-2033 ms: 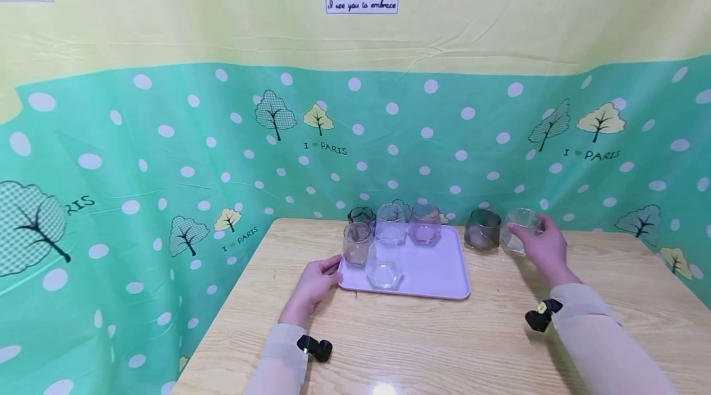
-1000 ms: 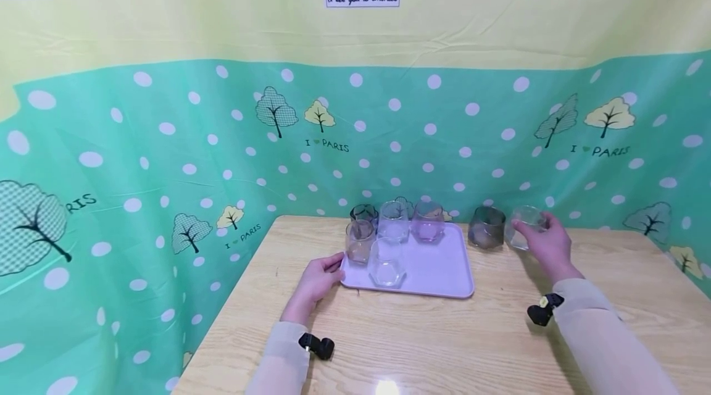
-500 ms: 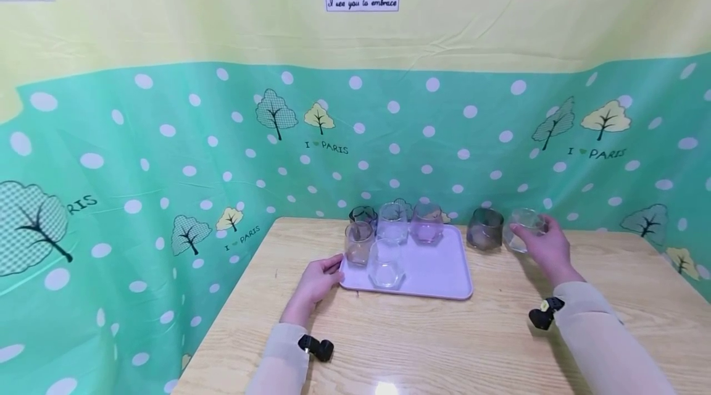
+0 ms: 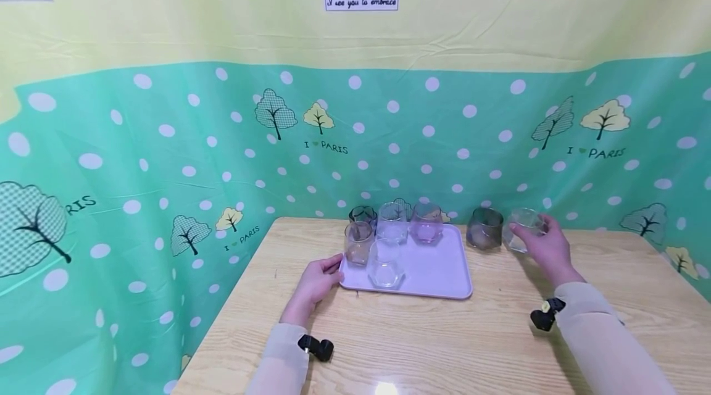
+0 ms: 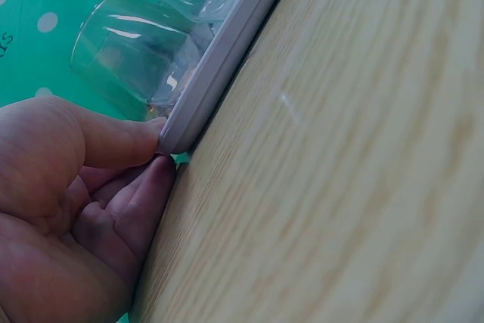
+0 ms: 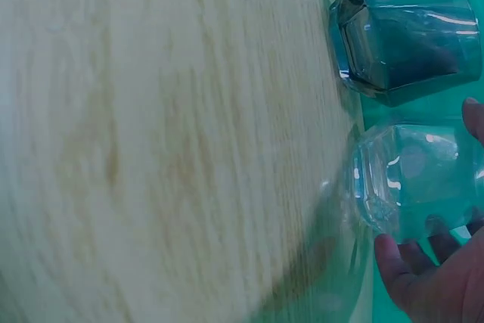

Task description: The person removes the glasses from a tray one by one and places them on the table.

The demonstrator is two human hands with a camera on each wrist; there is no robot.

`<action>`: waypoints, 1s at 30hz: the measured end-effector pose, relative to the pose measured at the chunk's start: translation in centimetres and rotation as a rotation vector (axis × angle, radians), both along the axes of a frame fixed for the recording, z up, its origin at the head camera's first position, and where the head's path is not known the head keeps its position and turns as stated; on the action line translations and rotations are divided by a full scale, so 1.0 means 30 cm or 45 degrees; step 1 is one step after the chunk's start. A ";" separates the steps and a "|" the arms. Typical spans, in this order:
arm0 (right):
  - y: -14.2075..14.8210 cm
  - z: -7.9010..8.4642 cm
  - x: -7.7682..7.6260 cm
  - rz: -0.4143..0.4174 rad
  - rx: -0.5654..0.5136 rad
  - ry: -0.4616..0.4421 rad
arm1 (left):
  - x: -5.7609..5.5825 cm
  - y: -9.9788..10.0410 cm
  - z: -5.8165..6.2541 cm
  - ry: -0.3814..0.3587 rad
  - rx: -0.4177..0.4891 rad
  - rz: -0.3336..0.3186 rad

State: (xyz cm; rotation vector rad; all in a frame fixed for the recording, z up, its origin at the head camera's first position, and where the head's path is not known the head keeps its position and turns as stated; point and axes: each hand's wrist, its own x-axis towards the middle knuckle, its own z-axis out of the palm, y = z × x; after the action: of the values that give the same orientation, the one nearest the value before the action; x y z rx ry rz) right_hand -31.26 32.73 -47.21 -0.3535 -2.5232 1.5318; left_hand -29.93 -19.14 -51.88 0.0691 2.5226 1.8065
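My left hand (image 4: 315,281) pinches the near left corner of a lilac tray (image 4: 439,271); in the left wrist view the thumb lies on the rim and the fingers sit at its outer side. Several glasses stand upright on the tray: a clear one (image 4: 386,268) in front, an amber-tinted one (image 4: 358,247) beside it, and dark, clear (image 4: 392,225) and pink (image 4: 426,225) ones along the back. Right of the tray, my right hand (image 4: 550,250) grips a clear glass (image 4: 518,239) between thumb and fingers, its base at the tabletop. Just left of it stands a dark grey glass (image 4: 485,231).
The wooden table (image 4: 389,333) ends at the back against a green and yellow printed curtain (image 4: 355,105). Both glasses outside the tray are close to that back edge. Each wrist carries a small black camera (image 4: 316,347).
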 end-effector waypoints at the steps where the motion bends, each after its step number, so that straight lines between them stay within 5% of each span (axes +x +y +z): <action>1: 0.001 -0.003 0.001 0.001 0.005 0.000 | 0.000 0.000 0.001 -0.001 0.000 0.001; 7: -0.009 -0.035 0.002 -0.061 0.014 0.059 | -0.001 0.000 -0.001 -0.001 0.002 -0.002; 19: -0.085 -0.044 0.032 -0.400 -0.040 0.183 | -0.003 0.003 0.004 0.000 0.002 -0.005; 30: -0.121 -0.054 0.058 -0.405 -0.137 0.198 | -0.004 -0.001 0.001 -0.011 0.008 -0.003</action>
State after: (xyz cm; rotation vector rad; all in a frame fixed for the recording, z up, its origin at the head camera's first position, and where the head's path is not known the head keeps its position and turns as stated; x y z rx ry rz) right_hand -29.50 29.10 -48.82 -0.5935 -2.1500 1.5073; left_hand -30.04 -19.16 -51.86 0.0644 2.5104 1.8100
